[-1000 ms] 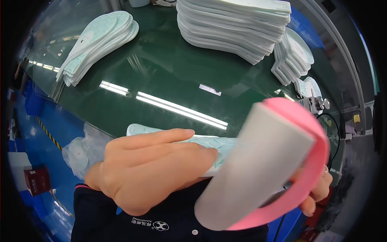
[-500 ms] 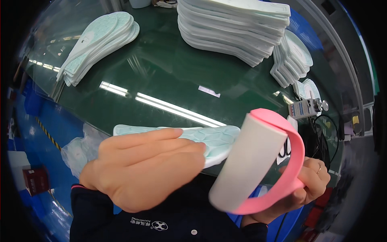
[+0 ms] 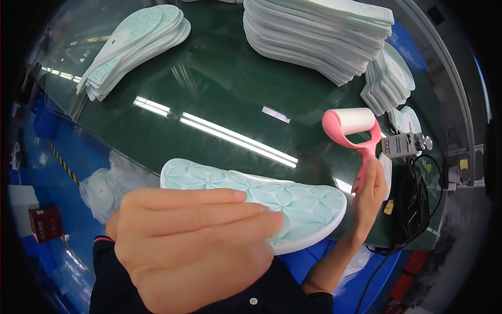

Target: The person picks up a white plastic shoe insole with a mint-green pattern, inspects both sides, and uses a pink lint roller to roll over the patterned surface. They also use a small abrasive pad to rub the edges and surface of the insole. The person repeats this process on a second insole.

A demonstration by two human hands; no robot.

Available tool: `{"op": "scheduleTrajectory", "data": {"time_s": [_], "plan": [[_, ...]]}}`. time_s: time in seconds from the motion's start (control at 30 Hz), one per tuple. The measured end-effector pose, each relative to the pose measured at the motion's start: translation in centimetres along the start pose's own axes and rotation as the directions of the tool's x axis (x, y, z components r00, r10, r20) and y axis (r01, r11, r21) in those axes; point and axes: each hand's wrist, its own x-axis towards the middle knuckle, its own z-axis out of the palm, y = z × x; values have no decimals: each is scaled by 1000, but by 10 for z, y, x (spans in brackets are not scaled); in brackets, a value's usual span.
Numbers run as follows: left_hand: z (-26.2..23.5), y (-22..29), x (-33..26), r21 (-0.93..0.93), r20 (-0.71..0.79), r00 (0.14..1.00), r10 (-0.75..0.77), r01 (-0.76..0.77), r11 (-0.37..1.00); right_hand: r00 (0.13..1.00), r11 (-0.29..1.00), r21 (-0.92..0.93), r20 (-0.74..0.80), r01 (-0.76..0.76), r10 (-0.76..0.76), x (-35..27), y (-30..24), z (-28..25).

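A shoe sole (image 3: 311,206), white with a pale green leaf pattern, is in my left hand (image 3: 193,235) near the table's front edge. The fingers lie side by side across its patterned face; the sole's underside and any grip beneath are hidden. My right hand (image 3: 368,191) is closed round the handle of a pink lint roller (image 3: 368,152), upright to the right of the sole. Its white cylinder (image 3: 357,120) points up and away, apart from the sole.
Stacked soles stand at the far left (image 3: 138,42), the far middle (image 3: 314,39) and the far right (image 3: 387,78). A small metal-topped bottle (image 3: 402,145) and a black bag with cables (image 3: 410,201) are at right. Clear plastic (image 3: 107,183) hangs at the left edge.
The roller has moved away from the sole, up and to the right, from close in front of me. The sole has turned its patterned face more toward me and shifted slightly right.
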Motion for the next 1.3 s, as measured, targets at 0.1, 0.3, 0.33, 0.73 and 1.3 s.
{"op": "scheduleTrajectory", "data": {"time_s": [0.1, 0.3, 0.33, 0.73, 1.3], "plan": [[9, -6, 0, -34, -104, 991, 82, -86, 996, 997, 997, -52, 47, -51, 54, 3, 9, 7], [17, -29, -4, -67, -119, 965, 232, -241, 968, 970, 939, -335, -196, 74, -147, 1, 25, -15], [16, -29, -3, -63, -111, 964, 240, -248, 967, 962, 925, -381, -254, 1, -105, 2, 26, -25], [33, -35, 0, -176, -217, 957, 194, -234, 956, 971, 812, -584, -187, 9, -146, 3, 53, -53], [33, -17, 7, -173, -265, 931, 252, -303, 937, 871, 751, 452, -153, 482, -467, -88, -94, 34]]}}
